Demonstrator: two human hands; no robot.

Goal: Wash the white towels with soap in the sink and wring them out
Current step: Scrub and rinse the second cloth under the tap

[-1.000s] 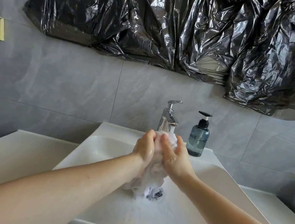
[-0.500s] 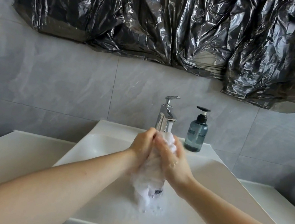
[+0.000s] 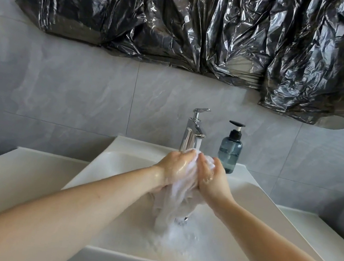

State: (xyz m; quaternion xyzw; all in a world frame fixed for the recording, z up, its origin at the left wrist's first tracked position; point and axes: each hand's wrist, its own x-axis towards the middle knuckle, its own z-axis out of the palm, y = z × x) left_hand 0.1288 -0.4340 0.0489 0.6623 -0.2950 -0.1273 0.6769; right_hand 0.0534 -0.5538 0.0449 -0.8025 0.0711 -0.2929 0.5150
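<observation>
The head view shows a white sink [image 3: 102, 159] in the lower middle of the picture. Both hands are close together in the middle, under the tap [image 3: 193, 134]. The left hand [image 3: 175, 168] and the right hand [image 3: 211, 178] each squeeze the top of one wet white towel [image 3: 175, 201]. Its bottom end hangs down into the bubbly water. A blue soap bottle [image 3: 230, 150] stands just right of the tap. This looks like the scrubbing step. Next, the hands should probably rinse it, then twist it hard.
</observation>
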